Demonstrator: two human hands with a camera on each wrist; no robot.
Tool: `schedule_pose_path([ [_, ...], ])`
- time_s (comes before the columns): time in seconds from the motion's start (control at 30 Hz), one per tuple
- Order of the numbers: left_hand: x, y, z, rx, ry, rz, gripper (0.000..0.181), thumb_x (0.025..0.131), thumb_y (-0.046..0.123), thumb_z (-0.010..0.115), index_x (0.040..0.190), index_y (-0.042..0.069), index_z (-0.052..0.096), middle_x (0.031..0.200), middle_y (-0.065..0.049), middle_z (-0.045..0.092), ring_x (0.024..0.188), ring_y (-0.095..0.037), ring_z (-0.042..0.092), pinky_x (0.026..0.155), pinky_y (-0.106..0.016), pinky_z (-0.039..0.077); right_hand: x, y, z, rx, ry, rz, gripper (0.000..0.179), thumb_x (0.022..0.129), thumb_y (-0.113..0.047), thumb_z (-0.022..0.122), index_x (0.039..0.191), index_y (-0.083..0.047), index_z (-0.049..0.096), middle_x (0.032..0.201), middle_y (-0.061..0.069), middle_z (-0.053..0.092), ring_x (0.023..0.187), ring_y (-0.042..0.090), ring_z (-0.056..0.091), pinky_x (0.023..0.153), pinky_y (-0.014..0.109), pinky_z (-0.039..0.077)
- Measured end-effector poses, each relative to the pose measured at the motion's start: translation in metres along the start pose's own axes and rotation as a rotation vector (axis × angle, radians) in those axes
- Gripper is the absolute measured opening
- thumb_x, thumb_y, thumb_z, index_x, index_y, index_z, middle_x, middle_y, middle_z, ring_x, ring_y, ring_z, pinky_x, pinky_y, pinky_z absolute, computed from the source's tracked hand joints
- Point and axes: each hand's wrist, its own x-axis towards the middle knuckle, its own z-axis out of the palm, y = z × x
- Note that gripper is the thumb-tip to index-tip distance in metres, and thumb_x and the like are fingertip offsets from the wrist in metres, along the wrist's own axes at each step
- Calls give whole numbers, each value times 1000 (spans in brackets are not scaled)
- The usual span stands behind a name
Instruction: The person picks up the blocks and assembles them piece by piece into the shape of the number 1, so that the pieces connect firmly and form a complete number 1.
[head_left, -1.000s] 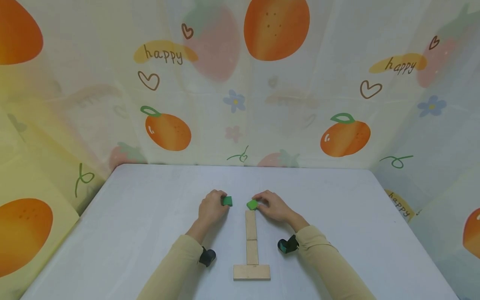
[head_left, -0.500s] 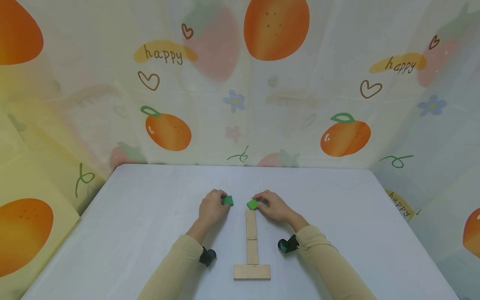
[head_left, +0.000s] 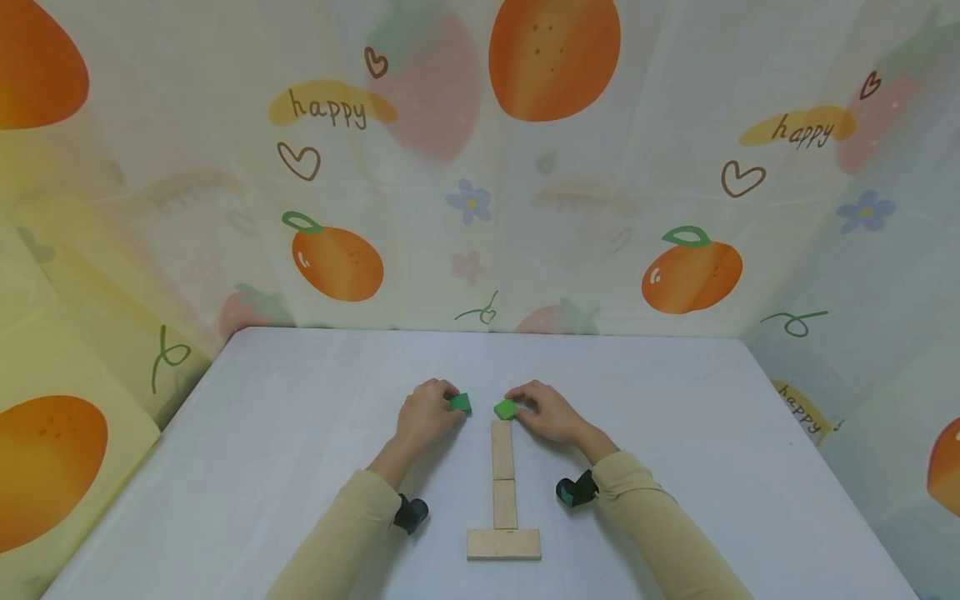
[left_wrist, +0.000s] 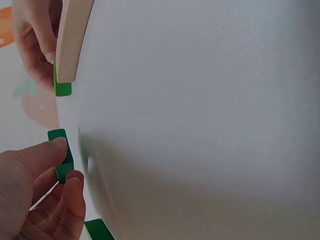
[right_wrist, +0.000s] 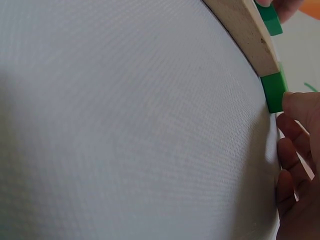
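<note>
My left hand (head_left: 429, 412) pinches a dark green block (head_left: 461, 403) between thumb and fingers. In the left wrist view this dark green block (left_wrist: 61, 145) appears raised off the table. My right hand (head_left: 552, 411) holds a bright green block (head_left: 505, 409) at the far end of a wooden plank (head_left: 502, 450), and the right wrist view has that bright green block (right_wrist: 274, 93) against the plank's end. A shorter wooden block (head_left: 505, 504) continues the line towards me. Across its near end lies a wooden bar (head_left: 503, 544), forming an upside-down T.
The pieces lie on a white-covered table (head_left: 300, 400). Behind it hangs a fruit-printed cloth (head_left: 510, 225). Another dark green piece (left_wrist: 100, 230) shows at the bottom of the left wrist view, mostly cut off. Dark cameras (head_left: 576, 490) sit on both wrists.
The left hand has brought the dark green block slightly right, closer to the bright green one, and turned it a little. My right hand and the wooden pieces have stayed put.
</note>
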Motion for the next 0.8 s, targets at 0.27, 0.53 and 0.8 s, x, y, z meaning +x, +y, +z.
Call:
schedule_pose_path([
  [0.27,0,7,4,19,-47,60,30,74,18,75,100,7,67,99,-6,65,88,-18,60,73,-31,50,-1,1,0,-4,1,-11,29,88,-10,57,116,-9,58,111,6,59,101,22,53,88,39,43],
  [0.53,0,15,10,-3,-89,92,29,75,19,75,101,7,67,97,-6,64,89,-19,60,74,-31,49,0,1,0,5,10,-10,29,87,-9,58,116,-9,58,110,7,59,100,22,53,88,40,43],
  [0.8,-1,19,15,-14,-99,93,31,73,21,77,100,8,67,95,-5,65,89,-18,59,75,-32,49,0,1,1,6,10,-11,29,88,-10,58,116,-10,58,109,6,59,101,22,53,88,40,43],
])
